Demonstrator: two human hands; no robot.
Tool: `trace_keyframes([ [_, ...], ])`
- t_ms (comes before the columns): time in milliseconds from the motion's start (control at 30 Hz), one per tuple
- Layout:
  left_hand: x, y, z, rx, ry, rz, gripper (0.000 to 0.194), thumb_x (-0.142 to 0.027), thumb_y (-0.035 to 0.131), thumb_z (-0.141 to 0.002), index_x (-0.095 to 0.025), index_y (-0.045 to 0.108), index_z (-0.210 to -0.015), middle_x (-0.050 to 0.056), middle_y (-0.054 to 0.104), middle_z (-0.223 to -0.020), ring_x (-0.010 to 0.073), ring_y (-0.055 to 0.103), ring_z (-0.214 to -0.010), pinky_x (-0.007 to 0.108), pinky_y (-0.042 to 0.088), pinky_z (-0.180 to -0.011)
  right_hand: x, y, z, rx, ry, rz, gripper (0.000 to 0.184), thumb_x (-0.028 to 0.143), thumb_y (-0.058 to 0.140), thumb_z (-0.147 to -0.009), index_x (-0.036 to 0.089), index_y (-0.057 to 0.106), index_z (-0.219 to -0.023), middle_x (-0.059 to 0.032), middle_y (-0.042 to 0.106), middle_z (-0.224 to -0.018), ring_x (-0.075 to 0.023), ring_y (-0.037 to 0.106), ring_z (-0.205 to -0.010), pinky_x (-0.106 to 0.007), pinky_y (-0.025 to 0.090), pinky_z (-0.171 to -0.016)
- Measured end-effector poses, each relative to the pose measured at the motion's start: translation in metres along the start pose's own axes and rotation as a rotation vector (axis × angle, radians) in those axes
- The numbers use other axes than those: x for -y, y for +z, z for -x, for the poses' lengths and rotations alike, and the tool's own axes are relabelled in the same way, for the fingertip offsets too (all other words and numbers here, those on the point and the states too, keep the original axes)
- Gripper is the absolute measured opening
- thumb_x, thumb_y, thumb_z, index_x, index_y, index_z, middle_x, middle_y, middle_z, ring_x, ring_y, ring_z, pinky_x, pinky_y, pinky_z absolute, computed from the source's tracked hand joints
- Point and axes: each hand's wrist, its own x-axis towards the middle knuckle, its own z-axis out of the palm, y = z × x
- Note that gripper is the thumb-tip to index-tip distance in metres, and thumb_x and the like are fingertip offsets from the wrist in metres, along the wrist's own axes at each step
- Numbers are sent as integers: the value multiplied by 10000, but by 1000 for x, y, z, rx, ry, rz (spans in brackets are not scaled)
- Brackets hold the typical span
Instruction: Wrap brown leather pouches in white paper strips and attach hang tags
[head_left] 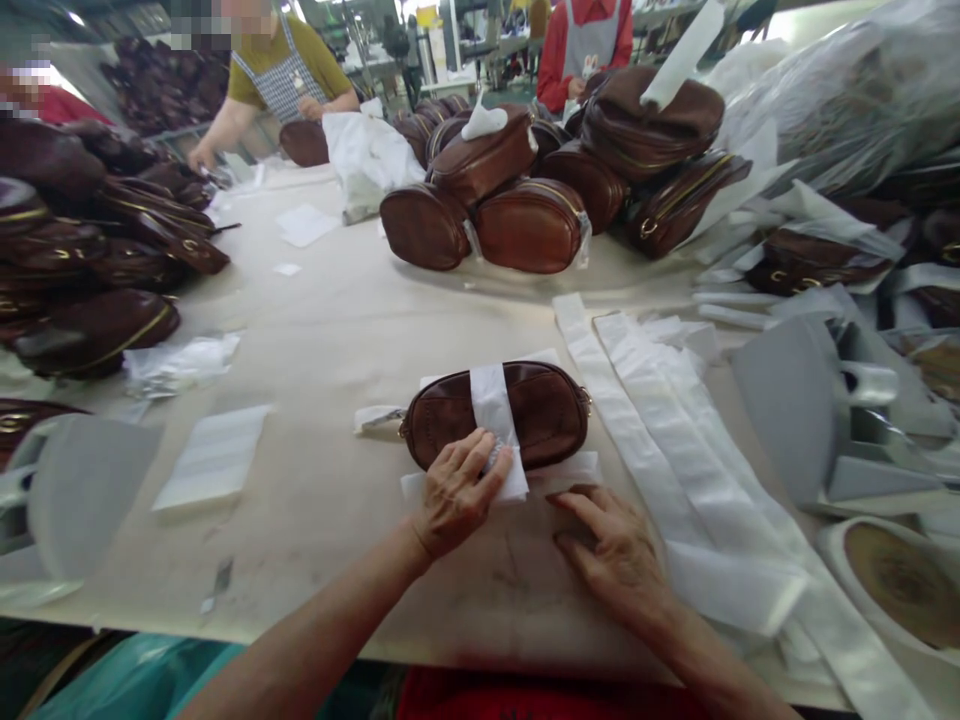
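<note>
A small dark brown oval bag [551, 415] lies on its side on the table in front of me, with a white paper strip [491, 395] wrapped across its middle. My left hand [463, 490] grips the near end of that strip against the bag's front edge, its fingers bent over the paper. To the right and slightly nearer, my right hand [611, 535] rests low over the tabletop, thumb and fingers apart, holding nothing. White paper shows beneath the bag, and a white-wrapped end piece [377, 420] sticks out at its left.
Long white paper strips [660, 430] lie at the right, beside a paper roll [900, 580] and a grey tape dispenser [795, 400]. Folded white sheets [214, 455] are at left. Brown bags [532, 225] are piled at the back, more [90, 240] at left. Co-workers stand across the table.
</note>
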Motion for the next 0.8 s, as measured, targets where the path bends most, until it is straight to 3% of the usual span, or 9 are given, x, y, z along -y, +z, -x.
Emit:
trace_keyframes([
  [100, 0, 0, 0, 3, -1, 12, 308, -73, 369, -864, -105, 575, -1091, 161, 602, -1058, 255, 559, -1081, 357, 492, -830, 9, 8, -4, 33, -65, 21, 475, 40, 516, -650, 294, 660, -1025, -27, 632, -905, -214, 584, -849, -366, 433, -725],
  [167, 0, 0, 0, 3, -7, 10, 302, -79, 372, -871, -109, 576, -1091, 156, 600, -1063, 252, 556, -1083, 356, 491, -837, 13, 12, -4, -11, -161, -14, 431, 28, 506, -667, 278, 680, -971, -35, 613, -880, -196, 565, -818, -335, 433, -703],
  [267, -1, 0, 0, -7, -13, 10, 284, -88, 387, -879, -103, 581, -1086, 160, 596, -1062, 259, 551, -1085, 363, 489, -843, 16, 13, -3, -95, -342, -57, 254, 60, 478, -798, 203, 681, -847, -64, 608, -890, -182, 543, -846, -295, 441, -706],
  [433, -3, 0, 0, -16, -20, 5, 283, -102, 373, -897, -92, 586, -1083, 171, 593, -1068, 268, 542, -1100, 376, 488, -852, 28, 11, -5, -111, -663, -45, 286, 101, 360, -931, 111, 642, -881, -62, 625, -752, -170, 517, -763, -290, 430, -706],
  [633, -4, 3, 2, -22, -4, -4, 273, -113, 379, -911, -79, 581, -1090, 180, 590, -1085, 276, 534, -1122, 373, 489, -848, 40, 1, -13, -84, -770, -3, 313, 76, 327, -937, 103, 635, -890, -58, 638, -798, -160, 548, -810, -317, 442, -834],
  [800, -5, 4, 3, -32, -4, 3, 225, -148, 453, -903, -79, 571, -1081, 162, 597, -1058, 261, 543, -1104, 367, 489, -859, 42, -8, -34, -144, -758, 92, 188, 41, 450, -877, 136, 612, -886, -136, 601, -1149, -248, 497, -1190, -461, 417, -987],
])
